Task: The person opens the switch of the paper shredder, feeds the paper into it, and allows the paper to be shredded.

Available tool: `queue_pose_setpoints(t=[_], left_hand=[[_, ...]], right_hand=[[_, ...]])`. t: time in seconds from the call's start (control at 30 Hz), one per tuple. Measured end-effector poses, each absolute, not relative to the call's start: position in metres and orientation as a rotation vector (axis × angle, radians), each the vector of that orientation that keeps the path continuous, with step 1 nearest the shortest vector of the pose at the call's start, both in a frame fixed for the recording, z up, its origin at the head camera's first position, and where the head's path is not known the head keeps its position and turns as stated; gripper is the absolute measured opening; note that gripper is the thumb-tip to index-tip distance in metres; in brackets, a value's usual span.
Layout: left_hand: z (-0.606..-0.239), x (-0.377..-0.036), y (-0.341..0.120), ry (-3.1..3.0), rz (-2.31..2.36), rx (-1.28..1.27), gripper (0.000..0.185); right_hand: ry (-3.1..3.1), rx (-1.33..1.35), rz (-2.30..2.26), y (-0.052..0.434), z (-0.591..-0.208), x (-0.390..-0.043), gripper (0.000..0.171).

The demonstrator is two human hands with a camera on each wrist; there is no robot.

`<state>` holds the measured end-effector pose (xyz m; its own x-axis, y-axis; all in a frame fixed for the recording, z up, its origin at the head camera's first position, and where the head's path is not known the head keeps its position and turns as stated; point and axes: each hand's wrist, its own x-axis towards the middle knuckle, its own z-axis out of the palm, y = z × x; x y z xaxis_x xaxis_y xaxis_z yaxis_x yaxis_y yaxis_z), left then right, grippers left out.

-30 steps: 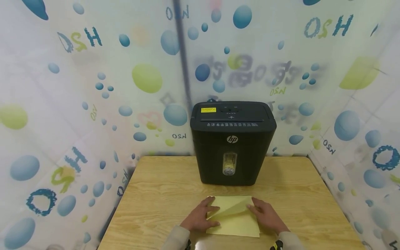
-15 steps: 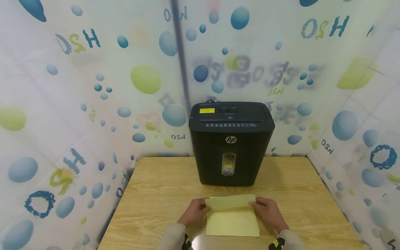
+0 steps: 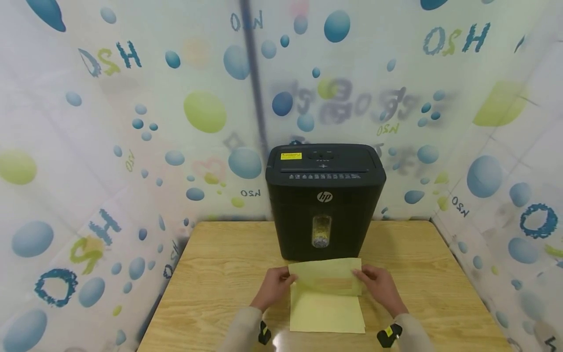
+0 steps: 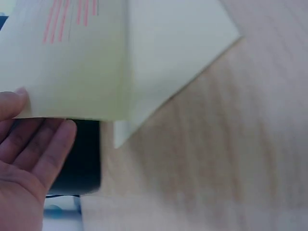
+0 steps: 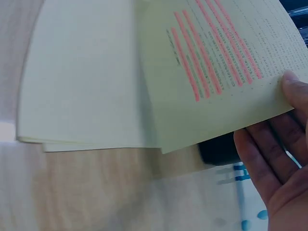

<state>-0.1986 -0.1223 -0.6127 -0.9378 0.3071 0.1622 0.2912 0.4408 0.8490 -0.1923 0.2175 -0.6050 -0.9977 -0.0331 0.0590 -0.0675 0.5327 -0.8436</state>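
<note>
A pale yellow sheet (image 3: 324,276) with red printed lines (image 5: 211,53) is lifted at its far edge off a small stack of yellow paper (image 3: 327,313) on the wooden table (image 3: 220,274). My left hand (image 3: 276,286) pinches the sheet's far left corner (image 4: 29,103), thumb on top. On the far right corner (image 5: 284,91), my right hand (image 3: 378,286) pinches it the same way. The sheet's near part still lies on the stack. Just behind the raised edge stands a black HP shredder (image 3: 325,200) with its feed slot on top.
Bubble-patterned plastic curtains (image 3: 110,146) wall in the table on the left, back and right. The shredder's front window (image 3: 321,231) shows shredded scraps inside. Bare wood lies to either side of the stack.
The top sheet's far edge has come up off the stack, from a folded-over corner to a raised flap held level at both corners. Both hands shifted slightly away from me.
</note>
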Motion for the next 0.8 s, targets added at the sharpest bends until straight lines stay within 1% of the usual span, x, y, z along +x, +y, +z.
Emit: queue_pose_setpoints(t=[0.1,0.17,0.37,0.53,0.8], left_hand=[[-0.604,-0.202,-0.122,2.690,1.544,0.562,0.028],[-0.599,-0.204,-0.121,2.709,1.534,0.562,0.026],[-0.588,-0.207,-0.121,2.712,1.549,0.547,0.032],[-0.580,-0.208,-0.121,2.703,1.561,0.534,0.030],[-0.561,-0.217,-0.123,2.739,1.581,0.539,0.030]], right_hand=[[-2.701,0.115,1.501,0.219,-0.596,-0.195,0.027],[-2.699,0.112,1.495,0.219,-0.593,-0.198,0.028],[-2.714,0.097,1.465,0.220,-0.579,-0.200,0.031],[-2.720,0.079,1.450,0.220,-0.570,-0.203,0.032],[-2.685,0.136,1.497,0.222,-0.552,-0.209,0.031]])
